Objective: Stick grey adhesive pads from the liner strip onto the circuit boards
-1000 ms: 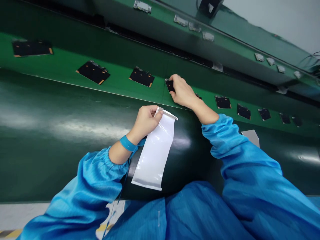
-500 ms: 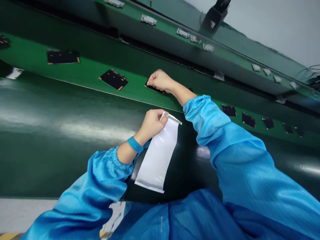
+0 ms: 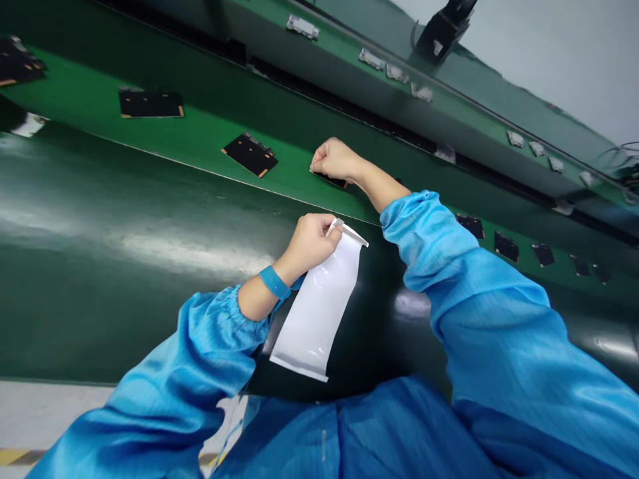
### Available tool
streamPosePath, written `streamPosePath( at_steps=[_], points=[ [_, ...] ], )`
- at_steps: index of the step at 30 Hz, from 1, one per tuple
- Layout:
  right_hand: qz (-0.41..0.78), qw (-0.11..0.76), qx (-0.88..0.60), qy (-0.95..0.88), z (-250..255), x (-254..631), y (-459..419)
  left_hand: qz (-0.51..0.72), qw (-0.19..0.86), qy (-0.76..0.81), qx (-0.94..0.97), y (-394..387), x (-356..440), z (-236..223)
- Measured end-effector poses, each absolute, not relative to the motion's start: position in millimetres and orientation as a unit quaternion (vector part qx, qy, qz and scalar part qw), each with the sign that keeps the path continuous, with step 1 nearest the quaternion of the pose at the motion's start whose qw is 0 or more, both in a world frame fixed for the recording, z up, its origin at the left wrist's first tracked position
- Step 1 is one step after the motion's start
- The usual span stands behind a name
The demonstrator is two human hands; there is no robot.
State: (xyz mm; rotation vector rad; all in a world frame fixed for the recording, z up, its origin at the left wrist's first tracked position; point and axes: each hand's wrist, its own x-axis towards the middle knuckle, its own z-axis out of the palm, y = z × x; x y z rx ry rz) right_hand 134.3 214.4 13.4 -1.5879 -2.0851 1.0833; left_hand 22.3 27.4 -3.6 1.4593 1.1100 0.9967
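Observation:
My left hand (image 3: 315, 241) pinches the top end of a long white glossy sheet (image 3: 319, 306), which looks like label backing. The sheet slants down toward my body over the dark green bench, its ends slightly curled. Above it, my right hand (image 3: 333, 159) is over a thin black board (image 3: 335, 181) on the green belt. Its fingertips are pinched together at the board's left end; whatever is between them is too small to make out. The hand covers most of this board. A blue band (image 3: 273, 282) circles my left wrist.
The green belt (image 3: 200, 143) carries more black boards, including one to the left (image 3: 249, 154) and several toward the right (image 3: 506, 247). Small silvery parts (image 3: 372, 58) lie along an upper green shelf behind. A black device (image 3: 444, 30) stands at the top right.
The view has shifted slightly. The black boards have travelled right along the belt, and my right hand has moved right with the one under it. My left hand still grips the white sheet.

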Motion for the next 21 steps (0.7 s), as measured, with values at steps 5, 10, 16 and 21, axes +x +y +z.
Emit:
streamPosePath(
  at_steps=[5, 10, 16, 21],
  points=[
    [0.327, 0.121, -0.548, -0.76, 16.6, 141.7, 209.6, 0.416, 0.505, 0.455, 0.604, 27.2, 22.5, -2.7],
    [0.215, 0.106, -0.545, -0.804, 0.0, 151.1, 222.6, 0.422, 0.517, 0.451, 0.593, 28.5, 21.8, -3.3],
    [0.199, 0.186, -0.522, -0.808, 7.4, 182.7, 185.0, 0.438, 0.571, 0.443, 0.534, 31.4, 19.7, 0.6],
    [0.373, 0.222, -0.431, -0.791, 33.6, 207.2, 96.8, 0.444, 0.572, 0.452, 0.521, 31.8, 20.2, 2.4]
  ],
)
